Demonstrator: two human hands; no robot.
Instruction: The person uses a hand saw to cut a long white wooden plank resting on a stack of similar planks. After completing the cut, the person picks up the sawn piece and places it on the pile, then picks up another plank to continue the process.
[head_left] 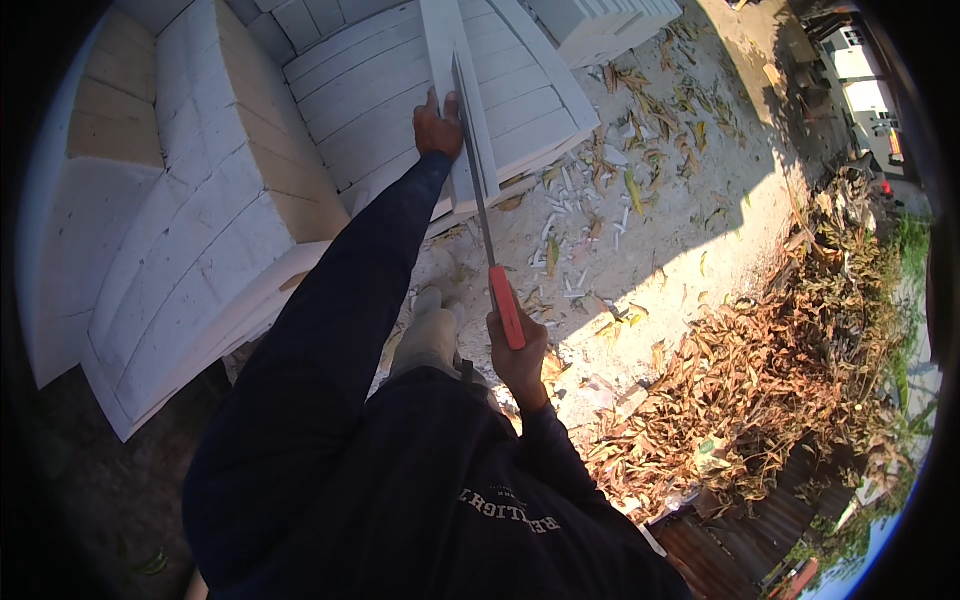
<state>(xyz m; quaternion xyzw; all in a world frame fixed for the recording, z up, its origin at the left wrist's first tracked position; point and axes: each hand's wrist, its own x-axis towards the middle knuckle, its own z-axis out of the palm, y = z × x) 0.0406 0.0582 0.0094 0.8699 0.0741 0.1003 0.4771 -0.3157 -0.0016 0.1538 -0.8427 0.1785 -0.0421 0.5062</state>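
Observation:
My right hand (521, 352) is closed around the red handle of a saw (507, 312). Its long, narrow grey blade (486, 232) points away from me and lies along a long white strip (478, 130). On the left side of that strip my left hand (438, 126) rests, thumb and a finger pointing forward, gripping it beside the blade; the other fingertips are hidden. Under the strip is a low stack of white blocks (380, 105) laid in rows. Whether the teeth touch the strip is too small to tell.
Taller stacks of white blocks (195, 225) stand on my left. More thin white slabs (615, 25) are piled at the far right of the stack. White scraps (575, 235) and leaves litter the sandy ground. A heap of dry brown leaves (720, 380) lies to my right.

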